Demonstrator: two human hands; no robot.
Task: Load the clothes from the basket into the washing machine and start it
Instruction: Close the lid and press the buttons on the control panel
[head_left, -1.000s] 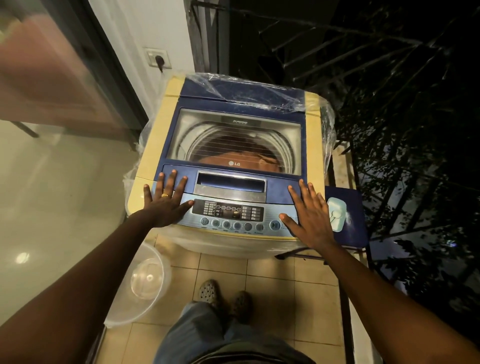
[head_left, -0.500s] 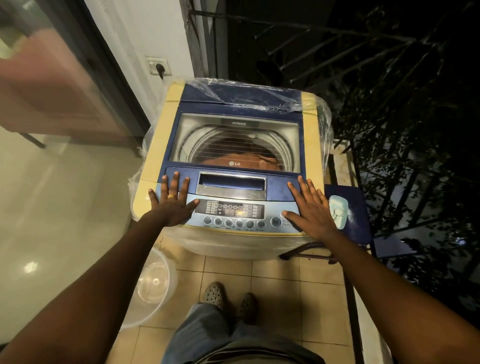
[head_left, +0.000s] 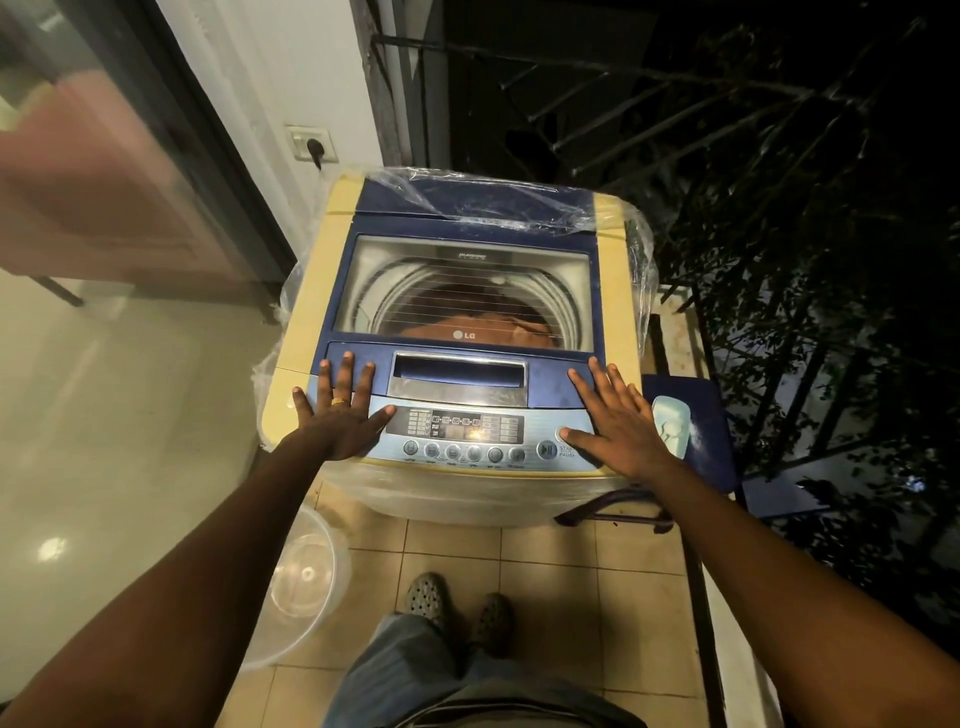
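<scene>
- Fingers (head_left: 347, 376) of L hand (head_left: 337, 423) straight, spread flat on washing machine (head_left: 304, 322) front, holding nothing.
- R hand (head_left: 621, 423) likewise flat; thumb just beside round start/pause button (head_left: 546, 449).
- Rust-brown crumpled clothes (head_left: 467, 326) in drum, under shut ribbed glass lid (head_left: 467, 280).
- Clear round plastic basket (head_left: 306, 577) on tiled floor (head_left: 545, 561), L of machine.

- Dim night shot; warm yellowish light only reaches the blue and cream top-loading washing machine (head_left: 311, 322) and the beige floor tiles (head_left: 550, 551).
- Right side is near black, the dark leafy branches (head_left: 810, 291) barely readable.
- The clear plastic wrap (head_left: 498, 200) throws white glare streaks.
- The glossy pale floor (head_left: 104, 415) at left mirrors a soft lamp spot.
- Fisheye bends the dark door frame (head_left: 213, 156); the top-left corner is smeared.
</scene>
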